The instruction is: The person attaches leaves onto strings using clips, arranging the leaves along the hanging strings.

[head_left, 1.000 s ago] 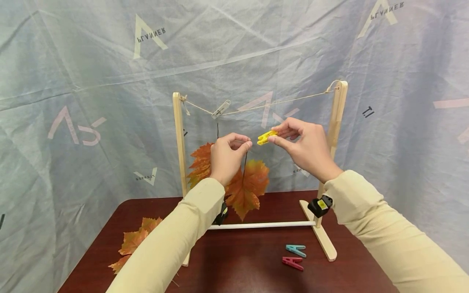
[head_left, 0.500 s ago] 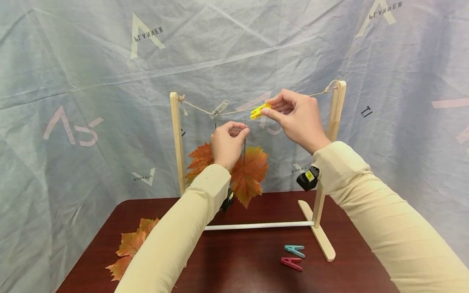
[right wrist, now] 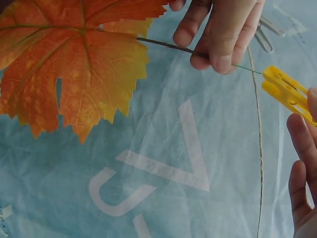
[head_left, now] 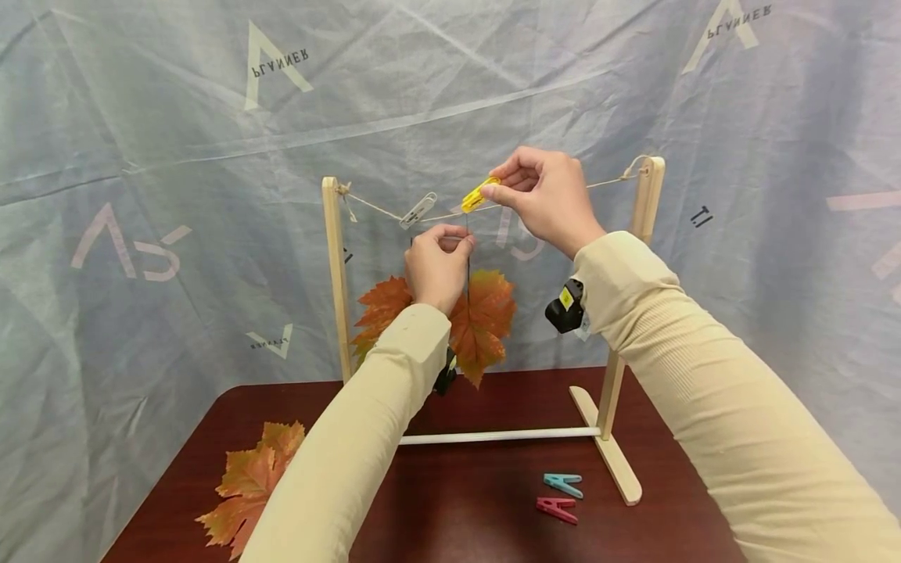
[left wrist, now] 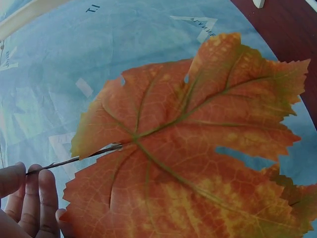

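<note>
My left hand (head_left: pixel 438 266) pinches the dark stem of an orange artificial maple leaf (head_left: pixel 484 320); the leaf (left wrist: pixel 188 134) hangs below the fingers and fills much of the left wrist view. In my right hand (head_left: pixel 552 195) is a yellow clothespin (head_left: pixel 480 194), held between thumb and fingers at the string. In the right wrist view, the stem's thin green end reaches the tip of the yellow clothespin (right wrist: pixel 285 89), right beside the string (right wrist: pixel 259 144). A white clothespin (head_left: pixel 418 211) sits on the string to the left, with another orange leaf (head_left: pixel 383 309) hanging under it, partly behind my left hand.
The string runs between two wooden posts (head_left: pixel 334 274) joined low down by a white rod (head_left: pixel 500 435). A blue clothespin (head_left: pixel 563 483) and a red clothespin (head_left: pixel 556 510) lie on the dark red table (head_left: pixel 450 508). More orange leaves (head_left: pixel 253 477) lie at the left, partly under my sleeve.
Both hands have risen toward the string. My right hand has brought the yellow clothespin up and left to the string, over the stem end; the held leaf has lifted too.
</note>
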A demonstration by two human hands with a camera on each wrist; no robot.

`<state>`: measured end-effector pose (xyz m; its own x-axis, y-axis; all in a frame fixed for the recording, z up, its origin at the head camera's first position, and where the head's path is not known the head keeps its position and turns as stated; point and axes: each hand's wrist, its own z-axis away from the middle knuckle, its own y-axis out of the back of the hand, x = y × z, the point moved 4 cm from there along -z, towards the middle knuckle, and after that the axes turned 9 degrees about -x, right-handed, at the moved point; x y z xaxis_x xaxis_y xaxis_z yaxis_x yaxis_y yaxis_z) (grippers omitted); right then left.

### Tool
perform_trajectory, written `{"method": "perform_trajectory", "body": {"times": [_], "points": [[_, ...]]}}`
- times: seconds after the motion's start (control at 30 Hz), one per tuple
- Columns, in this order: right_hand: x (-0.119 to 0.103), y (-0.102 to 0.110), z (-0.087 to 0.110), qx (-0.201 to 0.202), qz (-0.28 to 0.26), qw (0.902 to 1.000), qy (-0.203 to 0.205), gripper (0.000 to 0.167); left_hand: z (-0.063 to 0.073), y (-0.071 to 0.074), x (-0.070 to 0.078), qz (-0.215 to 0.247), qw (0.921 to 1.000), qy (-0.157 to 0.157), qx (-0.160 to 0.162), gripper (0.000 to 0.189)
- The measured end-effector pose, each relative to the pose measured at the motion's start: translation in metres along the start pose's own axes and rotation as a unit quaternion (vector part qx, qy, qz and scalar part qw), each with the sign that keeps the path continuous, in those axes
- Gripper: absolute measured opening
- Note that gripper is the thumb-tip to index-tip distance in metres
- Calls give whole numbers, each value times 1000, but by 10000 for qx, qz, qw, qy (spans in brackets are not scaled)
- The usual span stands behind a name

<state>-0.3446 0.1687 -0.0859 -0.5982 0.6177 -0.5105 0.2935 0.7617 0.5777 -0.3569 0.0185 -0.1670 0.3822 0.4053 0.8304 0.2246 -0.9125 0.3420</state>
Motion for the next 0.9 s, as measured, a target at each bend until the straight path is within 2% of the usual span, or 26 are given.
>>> {"method": "perform_trajectory", "body": {"times": [0.37,0.9], "points": [[9,5,-5,-408,-261,9981,-379,18,-3,1,1,-103,9999,-41,58,16],[9,-5,-10,-716,-119,9968,-334,19,-4,1,-2,-93,9999,54,6,15]]}}
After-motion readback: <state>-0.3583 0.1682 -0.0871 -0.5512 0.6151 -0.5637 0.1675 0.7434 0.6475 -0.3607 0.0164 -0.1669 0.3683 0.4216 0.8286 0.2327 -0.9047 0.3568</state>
